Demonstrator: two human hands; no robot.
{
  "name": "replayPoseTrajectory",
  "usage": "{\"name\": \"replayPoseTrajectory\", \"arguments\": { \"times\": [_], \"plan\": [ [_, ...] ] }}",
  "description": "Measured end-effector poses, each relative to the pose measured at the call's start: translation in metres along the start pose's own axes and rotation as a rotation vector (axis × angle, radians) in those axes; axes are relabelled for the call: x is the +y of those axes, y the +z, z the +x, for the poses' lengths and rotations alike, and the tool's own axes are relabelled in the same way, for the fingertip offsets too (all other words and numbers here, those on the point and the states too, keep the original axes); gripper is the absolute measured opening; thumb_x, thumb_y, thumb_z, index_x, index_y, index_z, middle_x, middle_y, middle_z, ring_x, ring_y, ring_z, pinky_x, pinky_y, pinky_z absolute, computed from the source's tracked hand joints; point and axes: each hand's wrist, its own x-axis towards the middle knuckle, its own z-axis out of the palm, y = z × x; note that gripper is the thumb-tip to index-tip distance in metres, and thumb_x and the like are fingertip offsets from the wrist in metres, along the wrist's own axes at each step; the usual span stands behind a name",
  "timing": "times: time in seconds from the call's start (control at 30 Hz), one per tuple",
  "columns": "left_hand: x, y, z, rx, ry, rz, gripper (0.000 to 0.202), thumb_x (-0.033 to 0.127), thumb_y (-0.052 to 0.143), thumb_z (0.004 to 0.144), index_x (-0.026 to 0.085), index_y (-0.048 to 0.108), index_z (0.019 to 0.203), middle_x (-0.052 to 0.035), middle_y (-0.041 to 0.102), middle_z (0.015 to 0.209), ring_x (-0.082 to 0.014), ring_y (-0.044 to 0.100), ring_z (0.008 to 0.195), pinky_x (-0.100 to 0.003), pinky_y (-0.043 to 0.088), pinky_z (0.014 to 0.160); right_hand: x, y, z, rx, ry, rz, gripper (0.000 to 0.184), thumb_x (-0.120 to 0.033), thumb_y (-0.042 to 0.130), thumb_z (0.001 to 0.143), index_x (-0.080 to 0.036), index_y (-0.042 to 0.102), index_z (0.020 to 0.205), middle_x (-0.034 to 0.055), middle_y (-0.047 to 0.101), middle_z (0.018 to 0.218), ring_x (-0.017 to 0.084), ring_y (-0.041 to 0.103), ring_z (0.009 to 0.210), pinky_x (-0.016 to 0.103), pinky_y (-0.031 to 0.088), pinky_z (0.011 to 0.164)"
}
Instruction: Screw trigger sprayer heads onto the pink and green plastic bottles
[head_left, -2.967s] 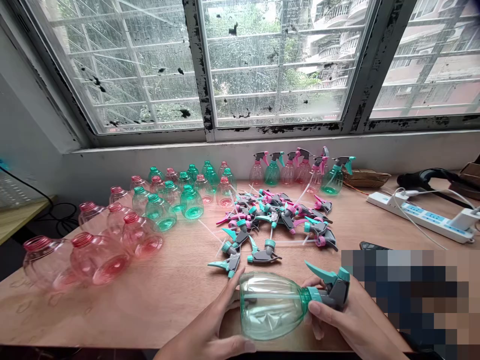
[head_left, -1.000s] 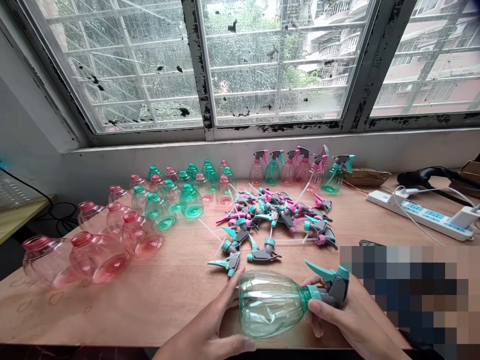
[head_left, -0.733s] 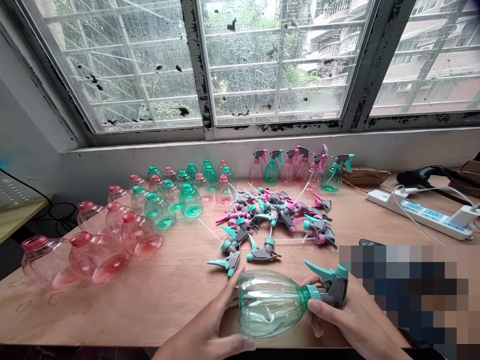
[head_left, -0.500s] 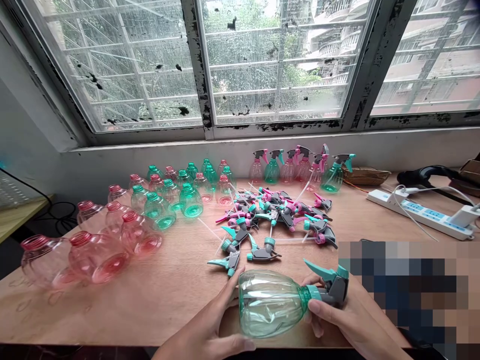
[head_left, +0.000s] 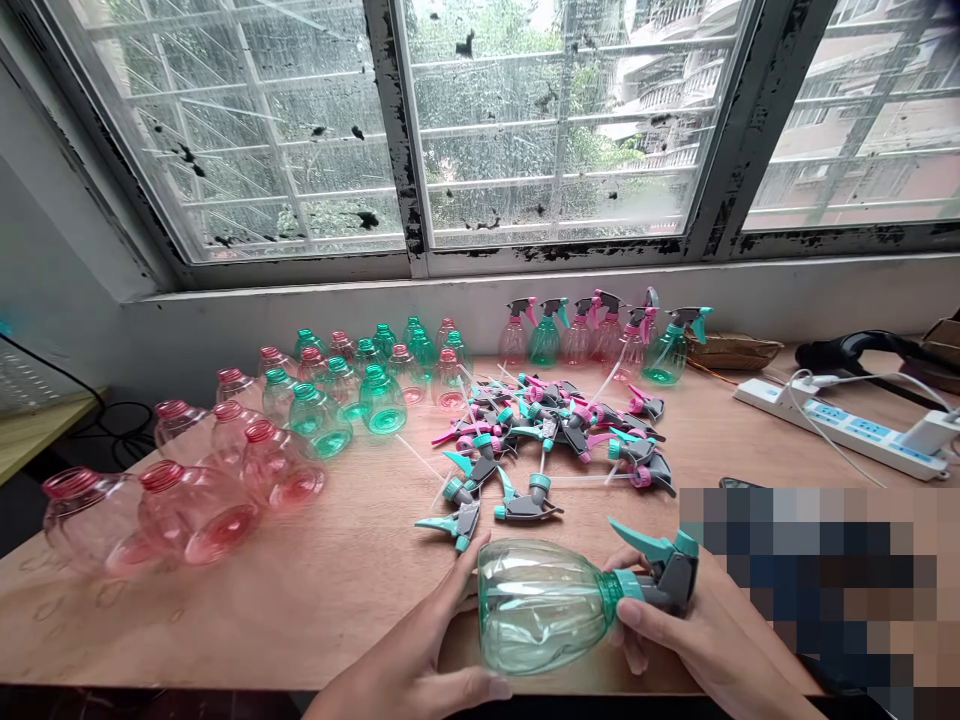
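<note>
A green see-through spray bottle [head_left: 544, 605] lies on its side between my hands, above the table's front edge. Its grey and teal trigger head [head_left: 667, 570] sits on the neck and points right. My left hand [head_left: 431, 640] is wrapped round the bottle's base, thumb below and fingers behind. With thumb and fingers, my right hand [head_left: 667, 625] grips the teal collar at the neck. Just beyond the bottle lies a loose pile of trigger heads [head_left: 551, 420] in grey, teal and pink, with thin white tubes.
Open-necked pink bottles [head_left: 199, 510] and green bottles [head_left: 382, 400] stand on the left of the wooden table [head_left: 247, 620]. Several bottles with heads fitted [head_left: 577, 335] line the back wall. A white power strip [head_left: 840, 430] with cables is at right. A pixelated patch covers the lower right.
</note>
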Motion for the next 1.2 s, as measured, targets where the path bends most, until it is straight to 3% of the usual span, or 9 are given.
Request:
{"name": "replayPoseTrajectory", "arguments": {
  "times": [0.2,0.43,0.67,0.87,1.03,1.2],
  "plan": [
    [-0.008,-0.001,-0.001,-0.001,0.03,0.027,0.105,0.02,0.076,0.087,0.035,0.011,0.169,-0.0006,0.014,0.179,-0.0299,0.01,0.165,-0.046,0.011,0.135,0.0,0.0,0.0,-0.01,0.006,0.019,0.037,-0.049,0.087,0.085,-0.02,0.071,0.102,0.0003,0.079,0.066,0.015,0.065,0.054,0.03,0.052,0.058],
    [-0.014,0.002,-0.001,-0.009,0.113,0.007,0.106,0.002,0.06,0.088,0.046,0.003,0.167,0.0095,-0.003,0.179,-0.0232,0.004,0.166,-0.043,0.012,0.135,0.006,-0.004,0.0,0.002,-0.005,-0.017,0.039,-0.047,0.087,0.085,-0.021,0.069,0.106,-0.0002,0.079,0.064,0.016,0.067,0.053,0.031,0.051,0.059],
    [-0.002,0.002,0.002,-0.004,0.056,-0.084,0.123,0.016,0.083,0.082,0.043,0.0,0.167,0.0076,-0.007,0.179,-0.031,0.002,0.166,-0.046,0.016,0.134,0.001,0.0,0.0,0.006,0.005,0.012,0.04,-0.049,0.088,0.084,-0.019,0.07,0.105,-0.0001,0.078,0.063,0.017,0.066,0.054,0.033,0.052,0.058],
    [-0.005,0.0,0.001,0.008,0.042,-0.001,0.11,0.02,0.082,0.083,0.039,0.015,0.168,0.0031,0.014,0.179,-0.0336,0.01,0.165,-0.049,0.008,0.135,-0.001,0.002,-0.001,0.026,0.011,0.013,0.042,-0.051,0.089,0.082,-0.019,0.071,0.103,-0.0015,0.076,0.059,0.017,0.065,0.053,0.033,0.052,0.058],
    [-0.012,0.002,0.0,0.004,0.09,0.011,0.107,0.016,0.074,0.09,0.046,0.005,0.166,0.0084,-0.001,0.18,-0.0275,0.007,0.166,-0.046,0.014,0.135,-0.003,0.003,-0.001,0.03,0.0,-0.004,0.043,-0.052,0.089,0.081,-0.02,0.07,0.102,-0.0011,0.076,0.06,0.017,0.066,0.052,0.032,0.05,0.057],
    [-0.014,0.002,0.001,-0.002,0.105,0.034,0.105,0.016,0.07,0.093,0.046,0.001,0.166,0.008,-0.003,0.18,-0.0284,0.01,0.166,-0.047,0.012,0.135,-0.006,0.005,-0.002,0.04,0.004,0.002,0.043,-0.054,0.089,0.08,-0.02,0.072,0.101,-0.0028,0.074,0.058,0.017,0.067,0.052,0.031,0.05,0.058]
  ]
}}
